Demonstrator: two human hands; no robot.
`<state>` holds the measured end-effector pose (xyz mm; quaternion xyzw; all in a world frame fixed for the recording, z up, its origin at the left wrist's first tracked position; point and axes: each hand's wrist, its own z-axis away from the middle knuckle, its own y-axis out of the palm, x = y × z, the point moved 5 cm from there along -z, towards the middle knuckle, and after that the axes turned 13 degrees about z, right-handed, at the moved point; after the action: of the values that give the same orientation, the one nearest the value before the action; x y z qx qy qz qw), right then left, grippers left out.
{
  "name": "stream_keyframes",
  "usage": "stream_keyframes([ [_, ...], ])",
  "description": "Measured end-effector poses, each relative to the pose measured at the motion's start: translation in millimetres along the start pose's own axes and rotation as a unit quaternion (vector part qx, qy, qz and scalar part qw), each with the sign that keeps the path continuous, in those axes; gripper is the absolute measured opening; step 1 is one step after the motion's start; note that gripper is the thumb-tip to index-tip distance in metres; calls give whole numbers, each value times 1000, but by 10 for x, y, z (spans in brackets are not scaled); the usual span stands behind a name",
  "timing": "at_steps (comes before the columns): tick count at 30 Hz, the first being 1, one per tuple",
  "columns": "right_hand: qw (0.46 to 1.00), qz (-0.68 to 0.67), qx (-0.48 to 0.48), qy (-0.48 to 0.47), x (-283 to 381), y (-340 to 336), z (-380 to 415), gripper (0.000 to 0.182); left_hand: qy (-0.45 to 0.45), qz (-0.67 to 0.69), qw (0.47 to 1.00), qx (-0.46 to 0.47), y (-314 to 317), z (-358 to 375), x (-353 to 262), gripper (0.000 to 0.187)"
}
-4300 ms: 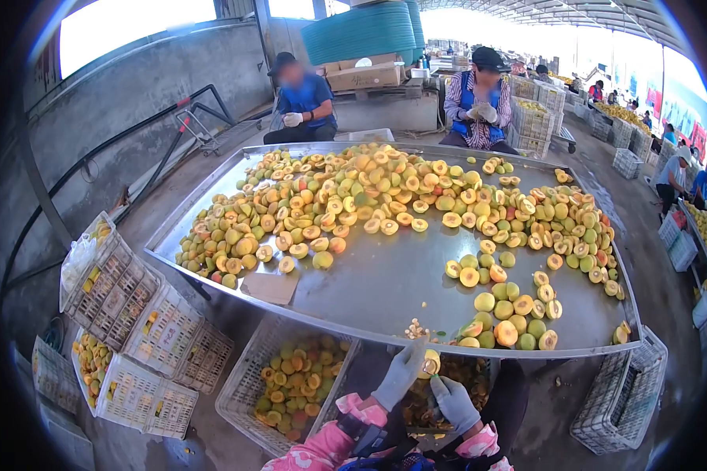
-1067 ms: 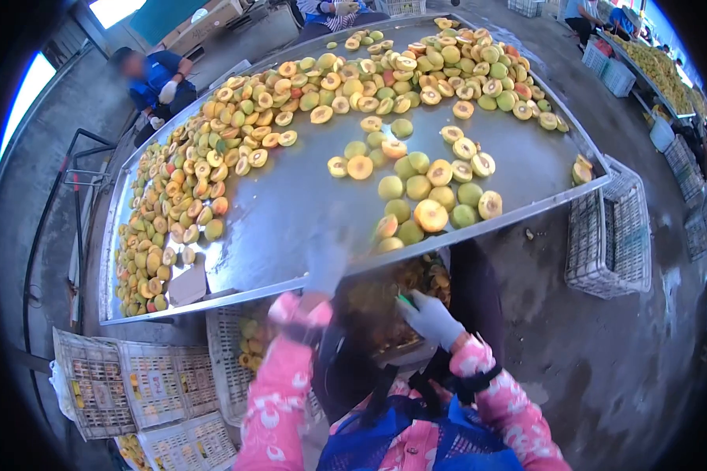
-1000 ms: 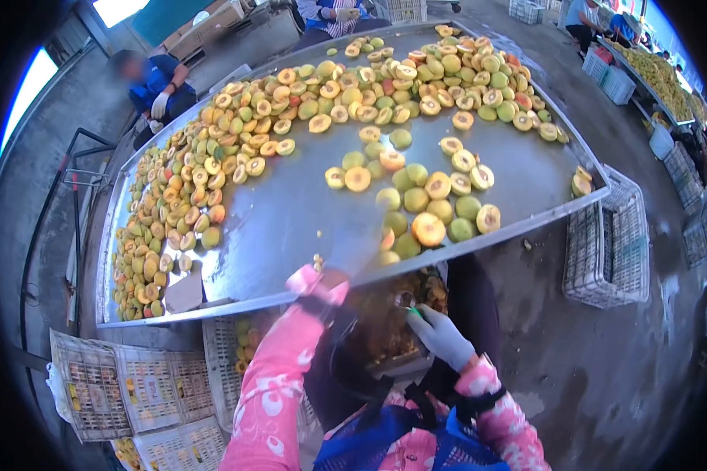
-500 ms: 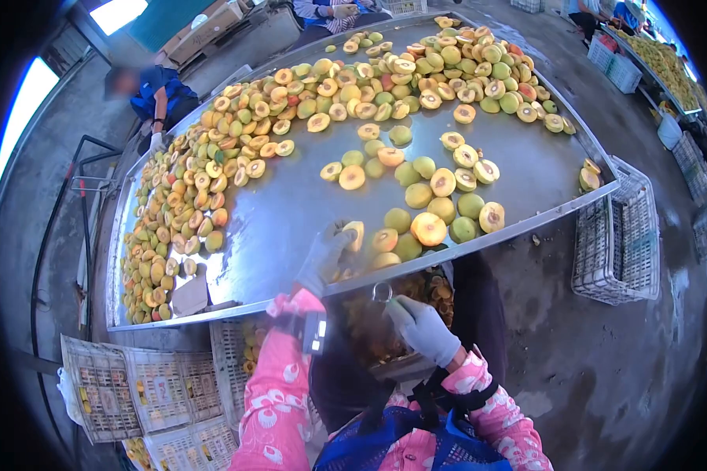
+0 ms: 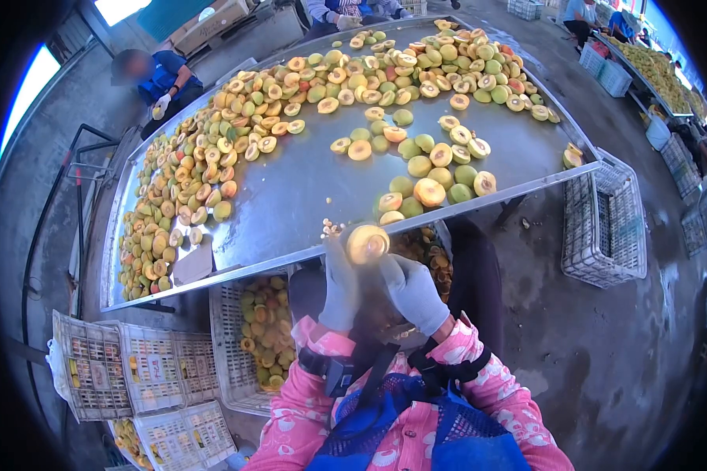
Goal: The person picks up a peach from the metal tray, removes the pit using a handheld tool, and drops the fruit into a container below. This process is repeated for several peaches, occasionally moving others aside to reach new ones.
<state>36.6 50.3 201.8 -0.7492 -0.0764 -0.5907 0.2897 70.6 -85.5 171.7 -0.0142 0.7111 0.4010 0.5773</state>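
Observation:
My left hand [image 5: 339,284], in a pale glove, is closed round a yellow peach half [image 5: 367,244], cut face up, just off the table's near edge. Right beside it is my gloved right hand [image 5: 418,294], fingers curled at the fruit's right side. The small ring-ended metal tool seen in that hand earlier is blurred or hidden now. On the metal table [image 5: 283,208], several loose peaches and peach halves [image 5: 429,191] lie beyond my hands. A small cluster of pits or scraps [image 5: 331,228] sits by the edge.
A large heap of halved peaches [image 5: 212,149] lines the table's far and left sides. Below the edge stands a crate of peaches [image 5: 226,345]. Another white crate [image 5: 602,228] is at the right, and stacked crates [image 5: 94,369] are at the left. A co-worker [image 5: 169,82] sits at far left.
My left hand has lifted a peach half off the table and drawn it back to my right hand. The small scraps near the edge now show. The co-worker's hand has left the heap.

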Motion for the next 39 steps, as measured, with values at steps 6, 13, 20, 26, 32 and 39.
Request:
stream_keyframes([
  [6, 1000, -26, 3, 8, 42, 127, 70, 24, 147, -224, 963, 40, 491, 263, -573, 31],
  [13, 992, -124, 27, 26, 79, 259, 196, 28, 157, -266, 951, -14, 456, 375, -554, 43],
  [20, 977, -132, 125, 115, -94, 245, 205, 42, 90, -281, 955, 24, 380, 317, -548, 30],
  [26, 949, -198, 187, 160, 72, 233, 277, 44, 97, -365, 926, 1, 433, 431, -611, 32],
  [32, 867, -316, 290, 252, 61, 184, 323, 60, 35, -242, 969, 32, 458, 296, -562, 32],
  [39, 829, -381, 313, 263, 65, 158, 379, 60, -55, -107, 993, 15, 511, 147, -379, 31],
])
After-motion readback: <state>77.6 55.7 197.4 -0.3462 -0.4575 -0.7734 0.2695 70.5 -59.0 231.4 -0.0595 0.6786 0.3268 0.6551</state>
